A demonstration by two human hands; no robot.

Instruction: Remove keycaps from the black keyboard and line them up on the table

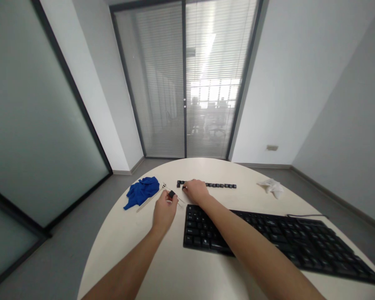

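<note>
The small black keycaps lay in a row (218, 185) on the white table (125, 254), a little below the centre of the frame, and the black keyboard (270, 237) stretched to the lower right. In my judgement, the step in hand was to handle and order these caps one by one. To do it well, the fingers needed to take one cap by its sides and press lightly, because a careless push could disturb its neighbours. It was also wise to keep the right forearm raised, since it crossed above the keyboard in the picture.

The right hand (196, 191) was just right of the frame's centre line, palm down, with its fingers bent and close together over the left end of the row. A dark cap (184, 188) showed at the fingertips; whether they pinched it or only touched it, I cannot tell.

The left hand (165, 212), lower and just left of the centre line, was half turned, its thumb and forefinger clamped on a small black piece (171, 194). A thin wire ran beside this piece, and I cannot tell if they were joined.
</note>
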